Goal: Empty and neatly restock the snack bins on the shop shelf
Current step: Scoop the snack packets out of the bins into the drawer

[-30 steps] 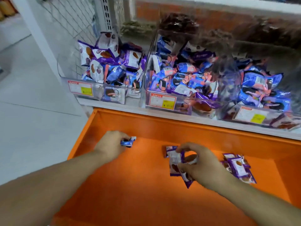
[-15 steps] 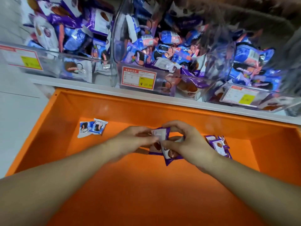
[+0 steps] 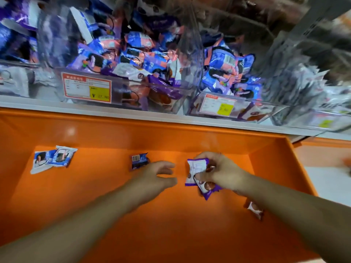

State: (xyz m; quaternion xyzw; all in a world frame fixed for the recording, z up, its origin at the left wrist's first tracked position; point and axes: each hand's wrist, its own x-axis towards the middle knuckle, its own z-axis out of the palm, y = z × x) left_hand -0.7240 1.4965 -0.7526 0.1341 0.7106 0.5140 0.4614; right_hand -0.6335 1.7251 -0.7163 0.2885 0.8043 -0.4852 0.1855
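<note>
My right hand (image 3: pixel 218 173) pinches a few purple packets (image 3: pixel 197 173) over the orange tray (image 3: pixel 95 196); left hand (image 3: pixel 157 177) empty, fingers spread, just beside them. Dark packet (image 3: pixel 139 160) lies just past left fingertips. Bins (image 3: pixel 133 69) look full, so I'd say emptying's barely begun.

Sorting snack packets in an orange tray below the shelf bins

The right hand (image 3: pixel 222 172) pinches a small stack of purple-and-white packets (image 3: pixel 197 174) above the orange tray (image 3: pixel 114 205); the left hand (image 3: pixel 155 177) hovers just beside it, fingers loose and holding nothing. A dark packet (image 3: pixel 139 161) lies near the left fingertips, two blue packets (image 3: pixel 54 158) lie well apart at the tray's left, and one more packet (image 3: pixel 255 209) shows under the right forearm. Clear bins (image 3: pixel 121 92) of packets sit behind.
</note>
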